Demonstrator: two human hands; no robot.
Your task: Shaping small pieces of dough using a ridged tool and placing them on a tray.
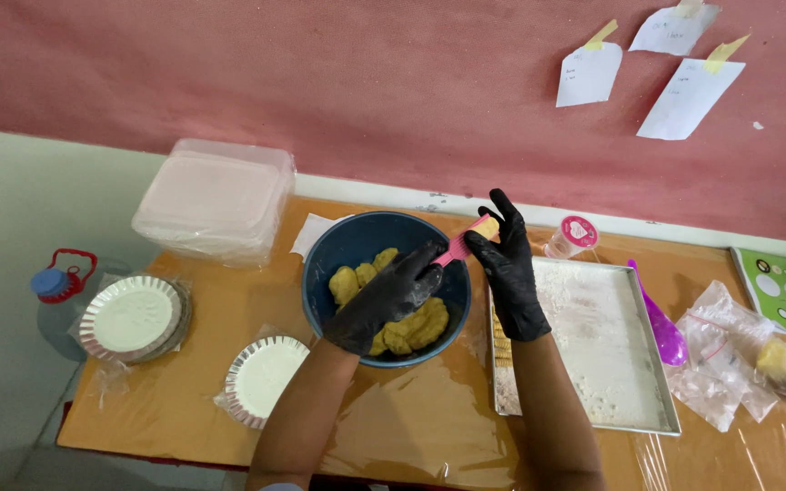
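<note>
My right hand (505, 269) pinches a small yellow dough piece (485, 227) beside the pink scraper (459, 245) gripped in my left hand (391, 293), over the blue bowl (354, 238) of dough lumps (409, 325). To the right lies a floured metal tray (607, 336).

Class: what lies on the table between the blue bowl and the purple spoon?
In the head view, the floured metal tray lies between the blue bowl and the purple spoon.

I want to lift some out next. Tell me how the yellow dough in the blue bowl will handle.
The yellow dough lies in soft, irregular lumps, so it will probably deform and tear rather than hold shape. It clings to the pink scraper, so likely sticky. The left hand rests over it inside the blue bowl.
</note>
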